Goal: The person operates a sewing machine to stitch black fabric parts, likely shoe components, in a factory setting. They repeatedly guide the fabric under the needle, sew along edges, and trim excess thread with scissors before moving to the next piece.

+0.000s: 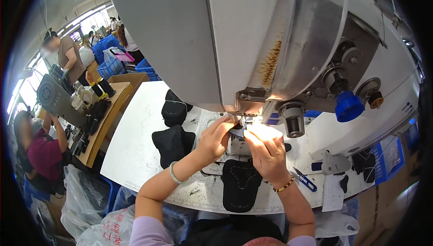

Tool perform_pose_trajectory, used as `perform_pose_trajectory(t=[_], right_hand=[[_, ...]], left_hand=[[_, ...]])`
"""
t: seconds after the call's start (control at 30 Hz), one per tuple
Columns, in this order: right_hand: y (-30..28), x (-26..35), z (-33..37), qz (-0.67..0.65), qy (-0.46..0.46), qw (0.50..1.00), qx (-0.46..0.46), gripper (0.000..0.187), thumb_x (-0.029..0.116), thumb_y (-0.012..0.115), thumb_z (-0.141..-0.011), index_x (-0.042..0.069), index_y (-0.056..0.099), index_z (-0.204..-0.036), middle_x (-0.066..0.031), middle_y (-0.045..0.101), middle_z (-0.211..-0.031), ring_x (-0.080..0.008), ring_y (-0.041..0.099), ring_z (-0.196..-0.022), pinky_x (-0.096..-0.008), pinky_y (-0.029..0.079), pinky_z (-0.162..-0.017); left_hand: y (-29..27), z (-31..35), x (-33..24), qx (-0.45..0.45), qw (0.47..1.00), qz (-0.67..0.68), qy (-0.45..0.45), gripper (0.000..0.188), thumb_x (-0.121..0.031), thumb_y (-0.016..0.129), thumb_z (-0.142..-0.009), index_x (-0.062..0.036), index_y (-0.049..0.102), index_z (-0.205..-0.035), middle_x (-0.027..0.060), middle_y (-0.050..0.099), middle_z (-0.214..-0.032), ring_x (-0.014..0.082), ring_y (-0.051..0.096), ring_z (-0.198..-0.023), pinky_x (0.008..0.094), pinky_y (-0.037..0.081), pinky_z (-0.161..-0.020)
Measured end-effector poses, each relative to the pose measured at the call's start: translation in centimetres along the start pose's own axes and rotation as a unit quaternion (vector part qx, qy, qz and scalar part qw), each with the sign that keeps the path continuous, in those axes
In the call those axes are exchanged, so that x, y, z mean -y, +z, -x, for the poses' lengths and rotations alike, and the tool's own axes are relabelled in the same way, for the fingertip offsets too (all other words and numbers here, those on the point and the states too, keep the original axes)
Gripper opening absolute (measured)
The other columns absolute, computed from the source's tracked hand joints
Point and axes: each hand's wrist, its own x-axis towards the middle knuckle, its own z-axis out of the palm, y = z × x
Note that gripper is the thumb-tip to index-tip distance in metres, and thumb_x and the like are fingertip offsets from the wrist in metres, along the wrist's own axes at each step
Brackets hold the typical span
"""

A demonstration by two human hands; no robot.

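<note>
Under the head of a large white sewing machine (180, 34), my left hand (213, 141) and my right hand (269, 152) meet near the needle area. Both hands are closed, fingertips pinching a small dark grey fabric piece (237, 132) between them. Bright lamp light washes out my right fingertips, and the needle is mostly hidden. Nearer to me on the white table (135, 147) lies a black fabric pad (241, 189) with light stitching. To the left of my left hand rest a black fabric piece (172, 146) and, farther back, a stitched black piece (174, 112).
Blue-handled thread snips (306, 181) lie right of my right wrist, beside a white paper sheet (333, 193). A blue tension knob (348, 107) juts from the machine. Plastic bags (85, 201) hang below the table's left edge. Two people work at a wooden bench (115, 104) leftward.
</note>
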Motion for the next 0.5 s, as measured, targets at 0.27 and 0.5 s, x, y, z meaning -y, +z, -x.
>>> perform_pose_trajectory(t=[0.27, 0.5], right_hand=[[0.4, 0.2, -0.2, 0.006, -0.001, 0.999, -0.032, 0.032, 0.009, 0.07, -0.073, 0.014, 0.066, -0.104, 0.0044, 0.053, -0.082, -0.0144, 0.05, -0.077, -0.0323, 0.041, -0.078], [0.3, -0.1, 0.1, 0.008, 0.025, 0.999, -0.024, 0.029, 0.011, 0.071, -0.074, 0.014, 0.066, -0.103, 0.0041, 0.052, -0.078, -0.0136, 0.049, -0.071, -0.0303, 0.039, -0.075]], left_hand=[[-1.5, -1.0, 1.1, 0.005, 0.995, 0.086, 0.047, 0.025, 0.009, 0.064, -0.068, 0.0004, 0.065, -0.091, 0.0154, 0.065, -0.1, 0.0288, 0.064, -0.093, 0.0323, 0.053, -0.082], [-4.1, -2.8, 0.5, 0.132, 0.989, 0.039, 0.06, 0.04, 0.011, 0.059, -0.064, -0.0026, 0.064, -0.1, 0.0125, 0.065, -0.105, 0.028, 0.062, -0.099, 0.0347, 0.052, -0.088]])
